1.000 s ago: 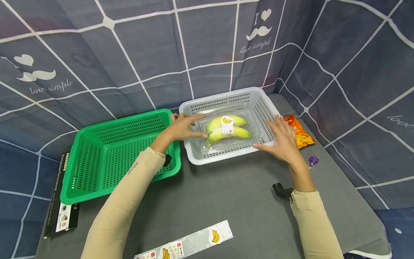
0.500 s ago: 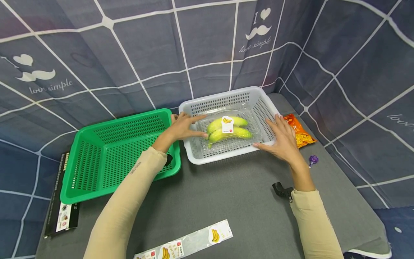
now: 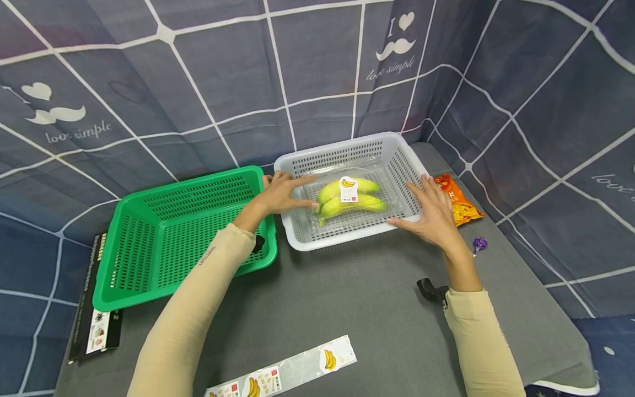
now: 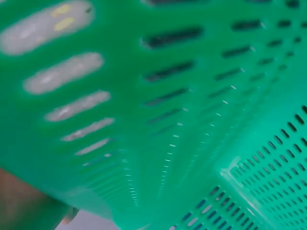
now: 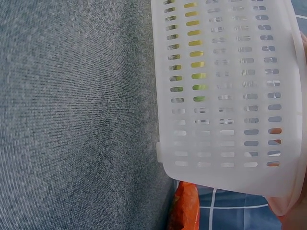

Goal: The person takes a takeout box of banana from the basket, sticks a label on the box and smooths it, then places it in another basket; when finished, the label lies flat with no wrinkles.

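Observation:
Two greenish-yellow bananas [image 3: 353,205] lie in a clear plastic container [image 3: 392,196] with a banana sticker [image 3: 349,189] on top. The container rests inside the white basket [image 3: 317,242], and its fruit shows through the basket's slots in the right wrist view. My left hand [image 3: 278,194] reaches over the basket's left rim, thumb and index finger stretched toward the container. At the right front corner, my right hand [image 3: 434,218] rests on the rim with fingers spread and thumb extended along the front edge. In the left wrist view, the green basket's wall [image 4: 120,72] hides most of the left hand.
Left of the white basket stands a green basket [image 3: 183,292]. On the right lie an orange snack bag [image 3: 458,201] and a purple-wrapped lollipop [image 3: 479,244]. A strip of banana stickers [image 3: 297,369] lies at the front; a black box [image 3: 106,333] is partly under the green basket.
The bananas have shifted slightly to the right within the white basket, and their outline looks clearer. Both hands stay almost still at the basket.

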Action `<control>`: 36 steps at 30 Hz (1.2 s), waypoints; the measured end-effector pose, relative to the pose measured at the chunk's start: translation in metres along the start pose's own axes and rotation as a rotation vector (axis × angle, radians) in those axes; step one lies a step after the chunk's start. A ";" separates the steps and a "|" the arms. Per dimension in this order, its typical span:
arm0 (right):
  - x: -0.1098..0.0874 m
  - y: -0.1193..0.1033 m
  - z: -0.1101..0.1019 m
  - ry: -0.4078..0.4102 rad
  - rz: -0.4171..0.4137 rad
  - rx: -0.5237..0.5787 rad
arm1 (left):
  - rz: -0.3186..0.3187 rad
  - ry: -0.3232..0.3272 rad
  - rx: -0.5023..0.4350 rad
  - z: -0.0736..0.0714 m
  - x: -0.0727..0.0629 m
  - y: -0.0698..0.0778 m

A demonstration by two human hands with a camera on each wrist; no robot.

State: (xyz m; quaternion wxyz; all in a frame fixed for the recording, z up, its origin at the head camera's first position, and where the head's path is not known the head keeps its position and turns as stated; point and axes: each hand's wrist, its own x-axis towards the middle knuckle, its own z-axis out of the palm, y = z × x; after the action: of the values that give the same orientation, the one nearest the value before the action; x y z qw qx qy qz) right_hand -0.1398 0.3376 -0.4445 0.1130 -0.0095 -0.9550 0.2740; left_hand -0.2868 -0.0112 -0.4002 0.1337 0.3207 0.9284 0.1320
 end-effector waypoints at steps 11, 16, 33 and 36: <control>0.004 0.007 -0.004 -0.007 0.006 -0.012 | 0.121 0.376 -0.139 -0.027 -0.061 0.023; 0.007 0.015 -0.008 -0.014 0.012 -0.009 | 0.219 0.646 -0.232 -0.022 -0.108 0.032; 0.002 0.044 -0.014 0.003 -0.010 -0.056 | 0.156 0.734 -0.243 0.040 -0.205 0.040; -0.001 0.046 -0.015 0.030 -0.047 -0.057 | 0.120 0.737 -0.261 0.049 -0.219 0.038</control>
State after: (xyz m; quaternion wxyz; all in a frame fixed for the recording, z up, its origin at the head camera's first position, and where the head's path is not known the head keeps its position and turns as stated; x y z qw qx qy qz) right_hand -0.1379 0.3847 -0.4569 0.1333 0.0056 -0.9606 0.2438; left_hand -0.0834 -0.1129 -0.3973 -0.1769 0.2856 0.8691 0.3629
